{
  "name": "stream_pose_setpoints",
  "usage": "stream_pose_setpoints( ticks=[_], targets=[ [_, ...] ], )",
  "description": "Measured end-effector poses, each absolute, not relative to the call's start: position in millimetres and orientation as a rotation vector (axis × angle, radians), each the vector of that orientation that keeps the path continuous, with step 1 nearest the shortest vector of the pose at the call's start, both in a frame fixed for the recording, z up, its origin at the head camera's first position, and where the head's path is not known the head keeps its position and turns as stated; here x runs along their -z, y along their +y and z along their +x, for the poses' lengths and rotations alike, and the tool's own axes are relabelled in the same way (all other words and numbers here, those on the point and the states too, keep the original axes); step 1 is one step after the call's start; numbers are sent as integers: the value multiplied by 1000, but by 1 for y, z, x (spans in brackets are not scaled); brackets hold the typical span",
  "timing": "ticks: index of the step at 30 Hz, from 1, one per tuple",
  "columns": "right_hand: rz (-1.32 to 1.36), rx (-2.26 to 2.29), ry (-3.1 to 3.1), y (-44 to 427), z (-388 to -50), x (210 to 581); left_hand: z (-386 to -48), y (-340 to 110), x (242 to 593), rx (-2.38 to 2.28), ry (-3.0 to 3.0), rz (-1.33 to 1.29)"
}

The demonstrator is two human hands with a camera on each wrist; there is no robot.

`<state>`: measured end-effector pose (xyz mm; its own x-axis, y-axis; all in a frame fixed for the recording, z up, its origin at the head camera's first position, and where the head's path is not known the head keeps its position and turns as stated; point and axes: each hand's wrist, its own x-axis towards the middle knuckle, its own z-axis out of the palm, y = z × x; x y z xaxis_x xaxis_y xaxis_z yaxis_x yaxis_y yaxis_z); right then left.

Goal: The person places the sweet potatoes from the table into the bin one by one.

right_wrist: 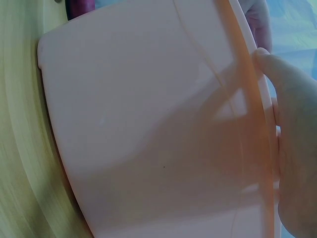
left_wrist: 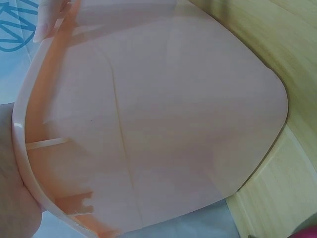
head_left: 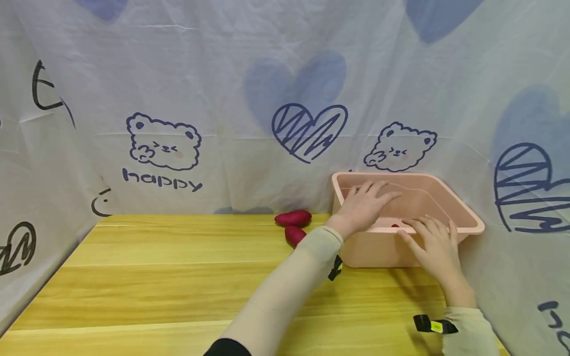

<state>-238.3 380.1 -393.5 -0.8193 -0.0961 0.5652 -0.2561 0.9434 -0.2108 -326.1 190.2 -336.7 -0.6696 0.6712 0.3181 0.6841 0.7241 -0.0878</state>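
A pink plastic bin [head_left: 378, 249] stands on the wooden table at the right. My left hand [head_left: 362, 207] reaches over its left front rim, fingers extended over the inside. At the front rim is my right hand [head_left: 434, 242], its fingers spread and slightly bent over the opening. In the right wrist view the right thumb [right_wrist: 275, 64] lies against the bin's rim [right_wrist: 262, 94]. Inside the bin a small bit of a dark red thing [head_left: 395, 226] shows; the front wall hides the rest. Neither hand visibly holds anything.
Two dark red sweet potatoes [head_left: 294, 218] lie on the table [head_left: 156, 277] left of the bin, the nearer one partly behind my left forearm. A white printed cloth [head_left: 231, 163] hangs behind the table and along both sides, close to the bin's back and right.
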Motion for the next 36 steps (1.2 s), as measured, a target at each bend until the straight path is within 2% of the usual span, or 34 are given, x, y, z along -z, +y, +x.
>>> stream_pose_setpoints(
  ticks=[36],
  targets=[
    [247, -354, -2527, 379, -237, 392, -323, 187, 335, 89, -2628, -992]
  ],
)
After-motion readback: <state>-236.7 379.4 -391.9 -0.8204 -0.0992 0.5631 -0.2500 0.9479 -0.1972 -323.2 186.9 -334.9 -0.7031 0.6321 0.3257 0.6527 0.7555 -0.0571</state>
